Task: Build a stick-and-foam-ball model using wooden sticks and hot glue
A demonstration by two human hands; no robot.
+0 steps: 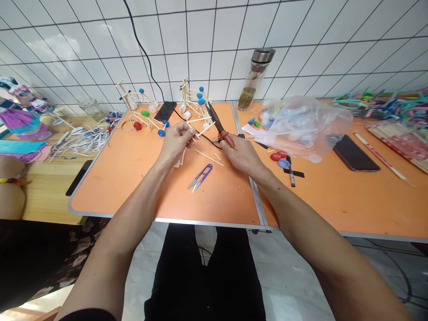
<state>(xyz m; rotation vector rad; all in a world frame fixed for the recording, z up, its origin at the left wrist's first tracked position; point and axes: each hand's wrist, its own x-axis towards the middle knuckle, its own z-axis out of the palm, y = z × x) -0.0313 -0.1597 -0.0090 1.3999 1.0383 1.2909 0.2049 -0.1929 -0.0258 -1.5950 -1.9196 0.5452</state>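
My left hand [177,140] is closed, pinching a thin wooden stick [204,130] that points right over the orange table [133,178]. My right hand [242,154] grips the red handles of dark scissors [217,125], whose blades point up and left toward the stick. Loose wooden sticks [209,157] lie on the table just below my hands. Purple thread snips [200,176] rest nearer to me, untouched.
Stick models with bottle-cap wheels [194,104] stand at the back by a phone [165,110] and cable. A glass bottle [254,80], plastic bag [301,125], red and blue caps [280,159], a second phone [356,154] and coloured straws [384,102] sit right. Another person's arm [10,187] is left.
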